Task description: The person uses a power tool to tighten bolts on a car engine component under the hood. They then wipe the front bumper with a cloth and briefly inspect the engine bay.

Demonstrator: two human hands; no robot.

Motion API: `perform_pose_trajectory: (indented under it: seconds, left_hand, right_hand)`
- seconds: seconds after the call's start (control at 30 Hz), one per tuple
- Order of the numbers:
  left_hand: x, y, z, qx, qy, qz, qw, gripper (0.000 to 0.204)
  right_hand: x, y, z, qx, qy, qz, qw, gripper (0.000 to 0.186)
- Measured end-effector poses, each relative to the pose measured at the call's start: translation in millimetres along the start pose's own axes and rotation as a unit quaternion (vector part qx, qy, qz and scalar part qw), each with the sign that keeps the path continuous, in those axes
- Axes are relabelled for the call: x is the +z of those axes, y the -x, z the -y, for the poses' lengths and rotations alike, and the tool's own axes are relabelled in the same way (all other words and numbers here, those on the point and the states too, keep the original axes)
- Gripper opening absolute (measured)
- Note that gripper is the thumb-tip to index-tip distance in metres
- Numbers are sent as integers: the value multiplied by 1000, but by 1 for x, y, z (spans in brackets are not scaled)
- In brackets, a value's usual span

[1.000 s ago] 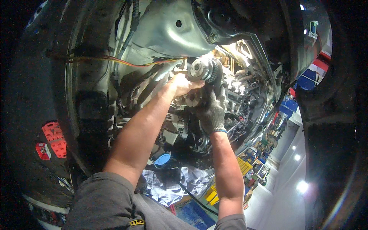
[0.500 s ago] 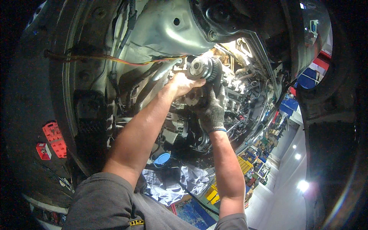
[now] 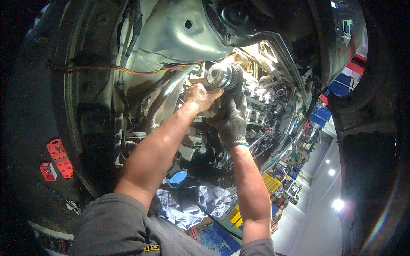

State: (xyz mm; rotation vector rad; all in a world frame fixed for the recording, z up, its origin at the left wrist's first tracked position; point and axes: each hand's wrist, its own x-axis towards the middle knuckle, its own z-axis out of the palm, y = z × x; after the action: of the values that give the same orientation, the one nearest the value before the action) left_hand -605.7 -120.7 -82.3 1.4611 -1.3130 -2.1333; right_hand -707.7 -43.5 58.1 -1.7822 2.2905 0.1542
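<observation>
A round silver toothed pulley (image 3: 218,76) sits in the lit engine bay, its flat face toward me. My bare left hand (image 3: 201,97) is closed on its lower left side, thumb along the rim. My right hand (image 3: 232,121), in a grey knit glove, is against the pulley's lower right and back; its fingertips are hidden or dark, so their grip is unclear. Below the pulley are darker round parts, partly covered by my hands. The cylinder head (image 3: 256,98) lies just to the right, and red and yellow wires (image 3: 141,72) cross to the upper left.
Body panels (image 3: 175,36) frame the bay. A blue cap (image 3: 177,177) and white cloth (image 3: 181,207) are below. A red plastic case (image 3: 60,158) and small red box (image 3: 48,170) lie at left. Yellow crates (image 3: 269,185), shelving and ceiling lights show at right.
The view has shifted slightly, so the bay, pulley and hands appear a little further left. My left fingers look slightly more bent; both hands stay at the pulley.
</observation>
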Motion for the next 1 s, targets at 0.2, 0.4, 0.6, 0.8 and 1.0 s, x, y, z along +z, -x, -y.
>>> perform_pose_trajectory:
  seconds: [0.2,0.4,0.6,0.8,1.0]
  left_hand:
    - [1,0,5,99,-5,-49,994,70]
    - [2,-1,9,96,57,-36,993,67]
    - [3,-6,13,73,181,29,980,64]
    - [-10,0,4,88,94,41,991,76]
    - [-14,7,-14,72,7,3,997,97]
  right_hand:
    - [1,2,0,-6,20,-9,1000,92]
    - [0,0,0,-3,15,6,1000,94]
    - [0,-1,2,-9,15,-7,1000,92]
    - [-4,-2,7,-17,-3,-17,1000,86]
    - [-2,-2,6,-31,17,-33,999,82]
